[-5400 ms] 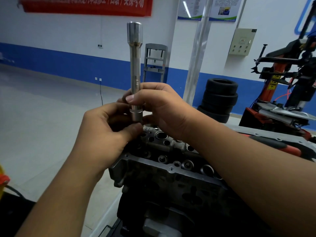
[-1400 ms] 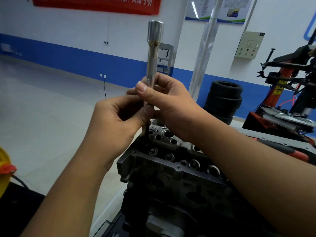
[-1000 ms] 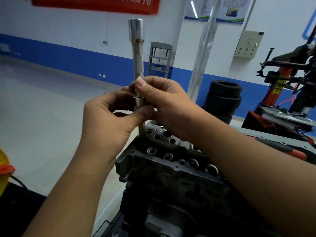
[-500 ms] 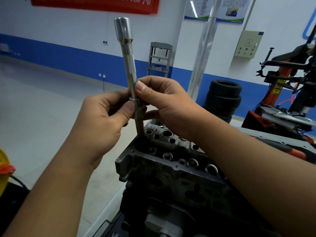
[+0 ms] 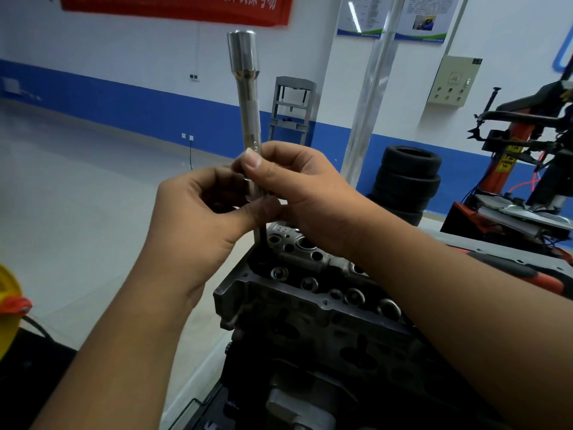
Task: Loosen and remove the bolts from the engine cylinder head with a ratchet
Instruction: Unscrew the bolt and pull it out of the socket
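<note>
A long chrome extension bar [image 5: 246, 97] stands nearly upright over the far left corner of the grey cylinder head [image 5: 297, 293]. Below my fingers a thin dark bolt shank [image 5: 258, 238] runs down from the bar into a hole in the head. My left hand [image 5: 210, 221] pinches the bar's lower end between thumb and fingers. My right hand [image 5: 297, 193] grips the bar just above, its thumb across the front. The joint between bar and bolt is hidden by my fingers.
A stack of black tyres [image 5: 406, 181] and a red tyre changer [image 5: 527, 169] stand at the back right. A red-and-black tool handle [image 5: 508, 271] lies behind my right forearm. A yellow object [image 5: 9, 305] sits at the left edge. A shiny pole [image 5: 369, 97] rises behind.
The bar, tilted left half a second ago, now stands nearly upright. Over the last seconds it has risen, baring the bolt shank below it. Both hands keep their hold.
</note>
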Demonstrator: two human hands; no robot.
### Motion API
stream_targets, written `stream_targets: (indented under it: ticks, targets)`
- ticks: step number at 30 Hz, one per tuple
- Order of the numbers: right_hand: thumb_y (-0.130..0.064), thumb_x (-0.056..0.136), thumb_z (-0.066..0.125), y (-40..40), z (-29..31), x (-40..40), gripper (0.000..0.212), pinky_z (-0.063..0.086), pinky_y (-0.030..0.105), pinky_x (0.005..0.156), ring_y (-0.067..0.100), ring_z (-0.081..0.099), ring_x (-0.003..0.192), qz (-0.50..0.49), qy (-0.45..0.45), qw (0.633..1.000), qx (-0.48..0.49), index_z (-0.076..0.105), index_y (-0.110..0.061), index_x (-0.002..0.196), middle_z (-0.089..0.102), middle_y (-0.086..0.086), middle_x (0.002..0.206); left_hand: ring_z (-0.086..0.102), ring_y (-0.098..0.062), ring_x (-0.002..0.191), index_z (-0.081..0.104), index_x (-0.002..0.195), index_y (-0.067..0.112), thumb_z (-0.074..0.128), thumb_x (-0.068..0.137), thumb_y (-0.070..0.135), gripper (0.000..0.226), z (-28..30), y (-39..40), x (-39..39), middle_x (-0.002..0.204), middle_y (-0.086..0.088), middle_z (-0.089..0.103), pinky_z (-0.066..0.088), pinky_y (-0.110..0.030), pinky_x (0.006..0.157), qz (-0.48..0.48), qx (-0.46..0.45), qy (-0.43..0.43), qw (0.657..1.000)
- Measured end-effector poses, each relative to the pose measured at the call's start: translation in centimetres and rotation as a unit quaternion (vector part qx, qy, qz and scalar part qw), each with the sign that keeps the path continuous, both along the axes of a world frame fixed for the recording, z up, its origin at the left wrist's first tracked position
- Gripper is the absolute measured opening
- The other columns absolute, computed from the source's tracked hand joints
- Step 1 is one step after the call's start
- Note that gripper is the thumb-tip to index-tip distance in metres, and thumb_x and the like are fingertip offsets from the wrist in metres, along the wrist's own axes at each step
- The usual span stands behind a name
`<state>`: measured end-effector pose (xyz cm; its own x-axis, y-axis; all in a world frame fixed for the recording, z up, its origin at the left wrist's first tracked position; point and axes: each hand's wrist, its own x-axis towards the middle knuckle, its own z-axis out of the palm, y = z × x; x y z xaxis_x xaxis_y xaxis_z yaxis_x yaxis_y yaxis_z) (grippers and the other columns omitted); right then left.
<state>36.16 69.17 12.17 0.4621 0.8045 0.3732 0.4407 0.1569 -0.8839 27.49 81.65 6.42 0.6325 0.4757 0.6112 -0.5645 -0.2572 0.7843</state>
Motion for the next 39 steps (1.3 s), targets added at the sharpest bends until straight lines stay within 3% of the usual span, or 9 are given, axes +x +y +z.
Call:
stream_targets:
  ticks: [3, 8, 12, 16, 22, 28, 32, 35, 39]
  targets:
    - [-0.017, 0.101, 0.064, 0.1, -0.1, 0.1, 0.010, 0.062, 0.038, 0.072, 0.022, 0.071, 0.088, 0.005, 0.002, 1.000, 0.027, 0.067, -0.012, 0.094, 0.073, 0.022, 0.105, 0.076, -0.009, 0.082, 0.078, 0.090, 0.030, 0.084, 0.058, 0.043, 0.035, -0.1, -0.1, 0.0, 0.088, 0.006, 0.080, 0.058, -0.020, 0.067, -0.007, -0.017, -0.002, 1.000]
    - [-0.020, 0.107, 0.052, 0.1, 0.0, 0.1, 0.021, 0.064, 0.043, 0.079, 0.025, 0.069, 0.099, 0.012, 0.004, 1.000, 0.023, 0.070, -0.011, 0.102, 0.073, 0.017, 0.120, 0.076, -0.020, 0.106, 0.075, 0.116, 0.025, 0.062, 0.089, 0.031, 0.030, -0.1, 0.7, -0.4, 0.108, 0.003, 0.080, 0.058, -0.054, 0.094, -0.074, 0.024, 0.054, 0.995]
    - [-0.026, 0.106, 0.055, 0.1, 0.1, 0.1, 0.027, 0.063, 0.042, 0.078, 0.028, 0.068, 0.098, 0.003, 0.006, 1.000, 0.007, 0.072, -0.004, 0.108, 0.067, 0.029, 0.120, 0.076, -0.018, 0.103, 0.074, 0.116, 0.024, 0.068, 0.090, 0.018, 0.028, 0.0, 0.8, -0.5, 0.106, 0.006, 0.080, 0.061, -0.048, 0.092, -0.050, 0.026, 0.053, 0.997]
    - [-0.022, 0.100, 0.066, 0.1, 0.1, 0.0, 0.017, 0.058, 0.030, 0.066, 0.020, 0.069, 0.085, -0.014, -0.003, 1.000, 0.026, 0.068, -0.005, 0.098, 0.063, 0.036, 0.117, 0.077, -0.013, 0.091, 0.076, 0.099, 0.029, 0.081, 0.066, 0.034, 0.034, -0.1, 0.3, -0.5, 0.093, 0.007, 0.080, 0.064, -0.037, 0.082, -0.013, 0.022, 0.024, 0.999]
    - [-0.019, 0.107, 0.054, 0.1, 0.1, 0.3, 0.018, 0.063, 0.039, 0.078, 0.021, 0.071, 0.098, 0.000, 0.002, 0.999, 0.033, 0.067, -0.008, 0.100, 0.075, 0.012, 0.117, 0.076, -0.015, 0.103, 0.072, 0.115, 0.029, 0.063, 0.097, 0.017, 0.024, 0.0, 0.4, -0.4, 0.109, 0.008, 0.079, 0.063, -0.030, 0.084, -0.090, 0.064, 0.049, 0.993]
    - [-0.025, 0.103, 0.061, 0.1, 0.3, -0.1, 0.020, 0.062, 0.048, 0.079, 0.028, 0.070, 0.095, -0.007, -0.007, 1.000, 0.019, 0.072, -0.010, 0.096, 0.071, 0.024, 0.117, 0.076, -0.008, 0.083, 0.073, 0.097, 0.043, 0.079, 0.065, 0.041, 0.033, -0.2, 0.0, -0.4, 0.088, 0.014, 0.078, 0.058, -0.027, 0.072, 0.017, 0.060, 0.027, 0.998]
    - [-0.024, 0.105, 0.058, 0.0, 0.3, -0.1, 0.021, 0.062, 0.043, 0.071, 0.024, 0.072, 0.090, -0.019, -0.002, 1.000, 0.021, 0.070, -0.010, 0.095, 0.077, 0.009, 0.111, 0.076, -0.005, 0.092, 0.073, 0.102, 0.043, 0.077, 0.082, 0.030, 0.024, -0.3, 0.2, -0.5, 0.095, 0.017, 0.079, 0.060, -0.017, 0.074, -0.038, 0.113, 0.050, 0.992]
    - [-0.028, 0.108, 0.051, 0.0, 0.3, 0.0, 0.028, 0.060, 0.050, 0.078, 0.027, 0.071, 0.096, -0.016, -0.005, 1.000, 0.006, 0.072, -0.011, 0.098, 0.076, 0.011, 0.116, 0.075, -0.003, 0.099, 0.071, 0.109, 0.040, 0.075, 0.089, 0.001, 0.044, -0.4, 0.7, -0.4, 0.100, 0.018, 0.079, 0.060, -0.019, 0.086, -0.035, 0.133, 0.071, 0.988]
    - [-0.030, 0.105, 0.056, 0.1, 0.3, 0.0, 0.028, 0.060, 0.050, 0.086, 0.025, 0.072, 0.097, -0.015, -0.002, 1.000, 0.003, 0.073, -0.009, 0.097, 0.075, 0.015, 0.114, 0.077, -0.007, 0.089, 0.073, 0.101, 0.035, 0.089, 0.070, 0.018, 0.039, -0.3, 0.2, -0.4, 0.092, 0.015, 0.079, 0.062, -0.038, 0.086, 0.024, 0.094, 0.070, 0.993]
